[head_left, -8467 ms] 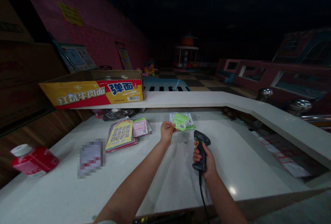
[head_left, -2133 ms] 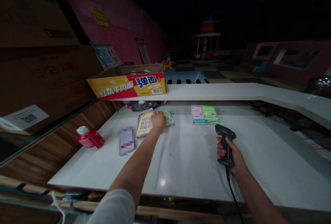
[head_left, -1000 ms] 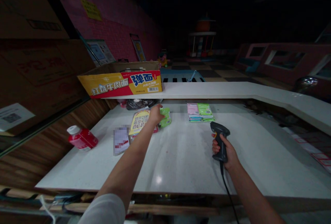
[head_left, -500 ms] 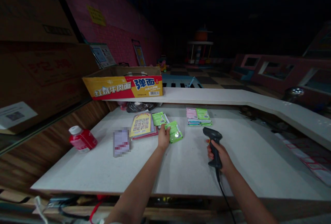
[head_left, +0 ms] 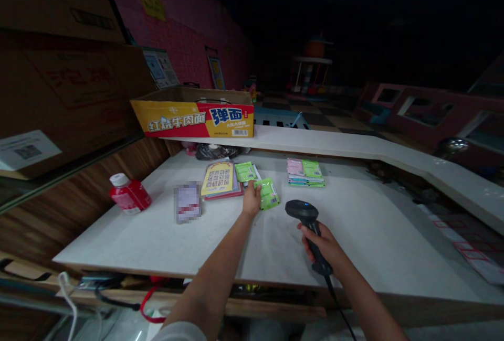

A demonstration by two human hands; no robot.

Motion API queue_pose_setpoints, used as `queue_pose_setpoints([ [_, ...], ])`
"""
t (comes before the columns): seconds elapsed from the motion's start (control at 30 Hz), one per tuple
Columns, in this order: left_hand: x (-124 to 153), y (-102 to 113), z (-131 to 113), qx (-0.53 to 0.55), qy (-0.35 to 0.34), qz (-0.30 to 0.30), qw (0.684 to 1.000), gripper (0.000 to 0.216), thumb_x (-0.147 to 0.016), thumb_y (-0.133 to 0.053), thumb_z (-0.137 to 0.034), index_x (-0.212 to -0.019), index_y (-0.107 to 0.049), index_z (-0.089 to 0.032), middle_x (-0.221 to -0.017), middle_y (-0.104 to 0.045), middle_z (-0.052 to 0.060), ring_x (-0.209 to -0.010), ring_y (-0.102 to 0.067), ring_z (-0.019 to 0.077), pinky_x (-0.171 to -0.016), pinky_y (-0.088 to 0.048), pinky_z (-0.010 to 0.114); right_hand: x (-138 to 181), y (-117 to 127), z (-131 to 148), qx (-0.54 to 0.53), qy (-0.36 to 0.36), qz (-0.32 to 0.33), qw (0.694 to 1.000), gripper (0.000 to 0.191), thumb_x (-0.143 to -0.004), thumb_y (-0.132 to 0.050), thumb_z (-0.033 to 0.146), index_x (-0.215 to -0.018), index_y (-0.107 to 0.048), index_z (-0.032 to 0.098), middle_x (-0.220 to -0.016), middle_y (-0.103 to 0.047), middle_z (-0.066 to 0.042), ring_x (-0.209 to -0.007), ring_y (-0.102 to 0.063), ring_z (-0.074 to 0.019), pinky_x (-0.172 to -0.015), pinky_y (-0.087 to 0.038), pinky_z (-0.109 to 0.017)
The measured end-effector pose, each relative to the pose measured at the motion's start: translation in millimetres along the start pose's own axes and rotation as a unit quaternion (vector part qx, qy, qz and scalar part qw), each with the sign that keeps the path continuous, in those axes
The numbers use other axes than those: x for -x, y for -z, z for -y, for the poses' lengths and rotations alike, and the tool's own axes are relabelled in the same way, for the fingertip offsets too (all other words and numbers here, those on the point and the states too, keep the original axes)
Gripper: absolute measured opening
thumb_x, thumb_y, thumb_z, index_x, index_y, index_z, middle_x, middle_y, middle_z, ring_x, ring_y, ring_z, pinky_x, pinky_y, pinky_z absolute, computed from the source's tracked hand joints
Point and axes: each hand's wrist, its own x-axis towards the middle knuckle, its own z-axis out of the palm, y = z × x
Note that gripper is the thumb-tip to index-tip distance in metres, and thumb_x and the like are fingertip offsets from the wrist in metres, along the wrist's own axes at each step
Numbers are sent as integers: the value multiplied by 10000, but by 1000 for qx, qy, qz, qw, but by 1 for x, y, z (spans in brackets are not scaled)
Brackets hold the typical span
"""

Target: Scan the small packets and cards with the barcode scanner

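A dim hall with a pink brick-patterned wall (head_left: 181, 42) lies behind a glossy white tabletop (head_left: 378, 241), whose raised white ledge (head_left: 334, 144) carries an open yellow-and-red cardboard carton (head_left: 192, 120), seemingly parked up there to leave the working surface free.

The left hand (head_left: 252, 199) pinches a flat, bright green plastic packet (head_left: 269, 194) by its left edge, a narrow grip that leaves most of the printed face uncovered, probably so its barcode label can be read. The packet is at mid-tabletop, just in front of another green packet (head_left: 244, 171) beside a yellow-covered stack of flat sheets (head_left: 218, 177).

The right hand (head_left: 321, 241) is wrapped around the handle of a black plastic barcode scanner (head_left: 302, 210); this grip is closed on it, with the head angled towards the held packet, likely to aim it. Its black cable (head_left: 334, 294) hangs below, out of the way.

A neat pile of pink and green packets (head_left: 306, 173) sits farther back to the right, apart from the sheets, perhaps to keep the two groups from mixing.
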Motion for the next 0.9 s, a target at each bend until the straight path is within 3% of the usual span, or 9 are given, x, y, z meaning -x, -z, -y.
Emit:
queue_pose_setpoints([
  [0.37,0,-3,4,13,4,-8,1000,143,-893,-470,-292,-995,-504,-198,-884,-633,62,-843,-611,209,-798,-467,332,10,2,3,-11,-11,-20,1000,436,-678,-740,564,-830,-553,200,-513,-559,59,-323,-466,-89,-314,-338,-195],
  [0.7,-3,0,5,32,-12,-9,999,257,-893,-462,-318,-1117,-478,-193,-919,-613,51,-848,-609,195,-804,-472,326,-38,47,-5,-201,21,-37,979,438,-705,-759,517,-941,-634,169,-568,-561,34,-391,-463,-73,-358,-359,-175],
  [0.8,-4,0,5,46,2,-21,999,220,-865,-511,-360,-1016,-477,-203,-867,-599,31,-804,-605,183,-744,-468,306,-49,60,-9,-268,20,-16,963,408,-710,-749,506,-923,-639,177,-569,-523,43,-395,-424,-67,-357,-345,-170],
  [0.9,-3,0,4,97,25,-17,995,266,-806,-584,-440,-864,-444,-221,-688,-531,-34,-628,-551,143,-603,-426,254,-56,68,-12,-314,28,2,949,389,-703,-750,494,-902,-636,180,-561,-485,56,-388,-384,-55,-357,-326,-160],
])
